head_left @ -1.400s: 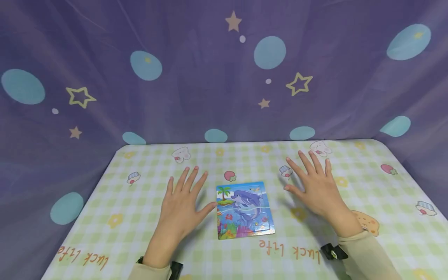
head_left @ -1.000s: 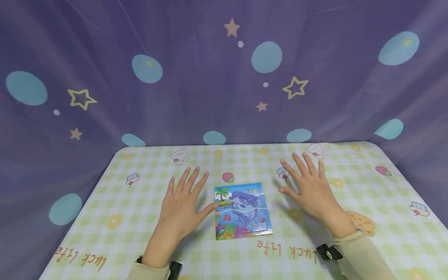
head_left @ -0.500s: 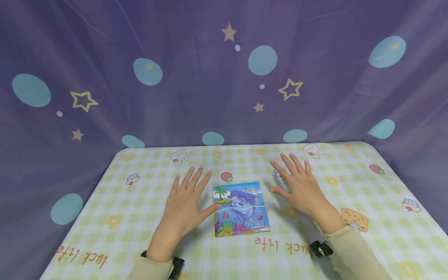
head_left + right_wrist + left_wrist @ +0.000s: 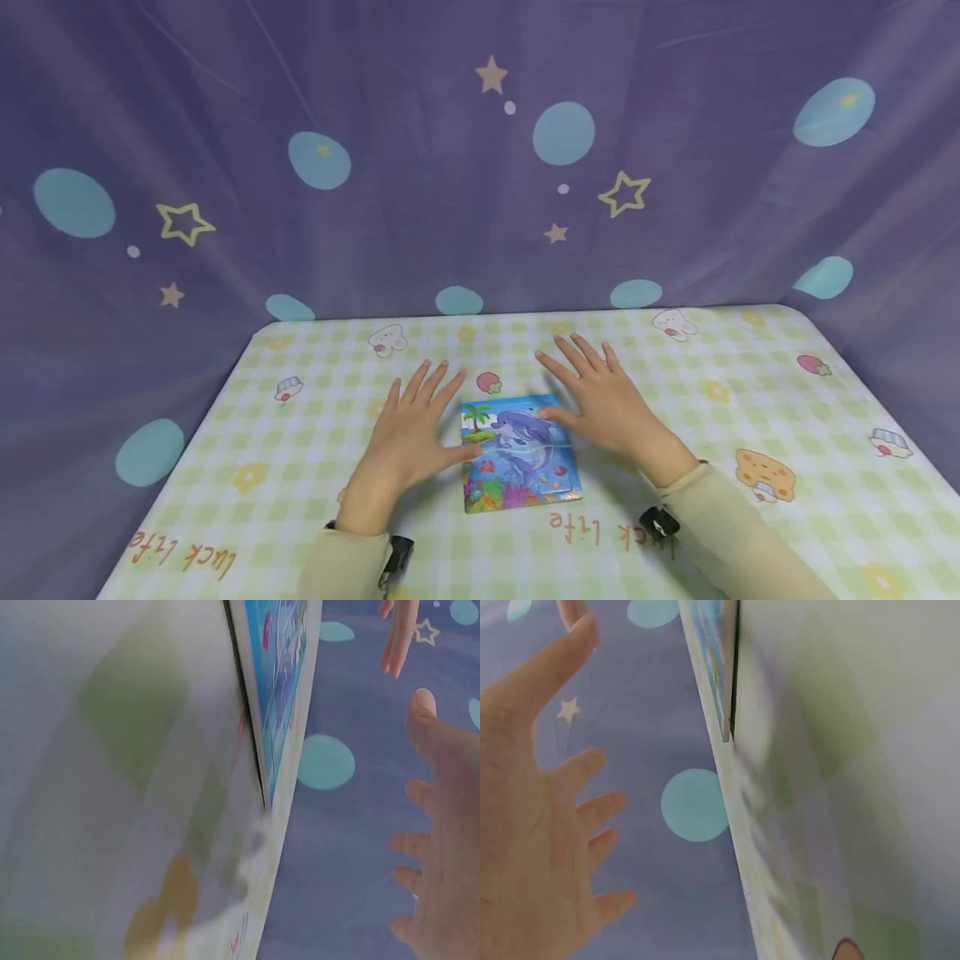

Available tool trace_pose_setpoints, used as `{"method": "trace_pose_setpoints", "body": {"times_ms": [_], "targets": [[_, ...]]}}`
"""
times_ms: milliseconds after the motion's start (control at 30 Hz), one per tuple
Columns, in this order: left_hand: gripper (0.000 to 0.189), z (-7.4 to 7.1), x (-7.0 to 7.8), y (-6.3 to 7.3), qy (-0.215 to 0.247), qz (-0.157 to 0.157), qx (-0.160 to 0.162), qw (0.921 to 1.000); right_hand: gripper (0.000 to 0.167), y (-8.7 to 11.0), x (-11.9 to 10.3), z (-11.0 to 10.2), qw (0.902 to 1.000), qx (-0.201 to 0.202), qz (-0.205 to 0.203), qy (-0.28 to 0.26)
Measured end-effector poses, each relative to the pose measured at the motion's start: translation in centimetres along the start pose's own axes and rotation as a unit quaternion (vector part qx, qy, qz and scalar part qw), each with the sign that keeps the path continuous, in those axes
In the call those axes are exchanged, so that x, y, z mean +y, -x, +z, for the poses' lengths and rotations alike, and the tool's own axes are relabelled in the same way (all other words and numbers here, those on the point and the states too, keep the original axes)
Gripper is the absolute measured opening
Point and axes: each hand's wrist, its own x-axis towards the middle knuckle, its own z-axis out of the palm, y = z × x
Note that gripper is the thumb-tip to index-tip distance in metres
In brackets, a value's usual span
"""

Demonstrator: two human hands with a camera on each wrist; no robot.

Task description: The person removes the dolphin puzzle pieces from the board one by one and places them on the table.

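A square jigsaw puzzle [image 4: 517, 471] with a dolphin picture lies flat in the middle of the table in the head view. My left hand [image 4: 412, 437] hovers at its left side, fingers spread, the thumb overlapping the puzzle's left edge in this view. On the other side my right hand [image 4: 603, 408] is held over the upper right corner, fingers also spread and holding nothing. Both wrist views show a gap between each hand and the tabletop. The puzzle's thin edge [image 4: 259, 712] stands out in the right wrist view.
A green-and-white checked tablecloth [image 4: 330, 467] with printed cakes, strawberries and lettering covers the table. Behind it hangs a purple curtain [image 4: 405, 225] with stars and blue ovals. Each wrist carries a black strap, the right one [image 4: 660, 522] below the sleeve's cuff.
My right hand has moved left, from well beside the puzzle to over its upper right corner. The left hand has shifted slightly right. The puzzle lies where it was.
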Motion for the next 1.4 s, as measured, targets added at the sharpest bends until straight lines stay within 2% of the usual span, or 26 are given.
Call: {"method": "trace_pose_setpoints", "body": {"times_ms": [167, 333, 433, 567, 767, 967, 1133, 1400], "targets": [[0.111, 0.5, -0.3, -0.4, 0.053, -0.008, -0.042, 0.9977, 0.077, -0.8, -0.9, 0.7, 0.9994, -0.011, -0.028, -0.019], [0.105, 1.0, -0.7, -0.8, 0.113, -0.019, -0.07, 0.9909, 0.075, -1.9, -1.5, 0.9, 0.9978, -0.019, -0.06, -0.022], [0.104, 1.2, -0.9, -1.1, 0.132, -0.025, -0.086, 0.9872, 0.073, -2.5, -1.7, 1.0, 0.9962, -0.022, -0.08, -0.024], [0.102, 1.3, -1.3, -1.4, 0.136, -0.034, -0.103, 0.9848, 0.071, -3.3, -1.9, 1.3, 0.9938, -0.033, -0.099, -0.037], [0.098, 1.3, -1.4, -1.4, 0.132, -0.038, -0.124, 0.9827, 0.07, -4.3, -2.3, 1.9, 0.989, -0.076, -0.098, -0.081], [0.102, 1.5, -1.0, -1.3, 0.125, -0.052, -0.134, 0.9818, 0.057, -5.4, -2.8, 2.6, 0.9837, -0.084, -0.116, -0.108], [0.103, 1.6, -1.0, -1.3, 0.12, -0.062, -0.135, 0.9816, 0.046, -6.3, -3.4, 3.1, 0.9777, -0.103, -0.116, -0.142], [0.103, 1.7, -0.8, -1.5, 0.131, -0.056, -0.143, 0.9794, 0.035, -6.7, -4.1, 4.1, 0.9715, -0.131, -0.063, -0.188]]}}
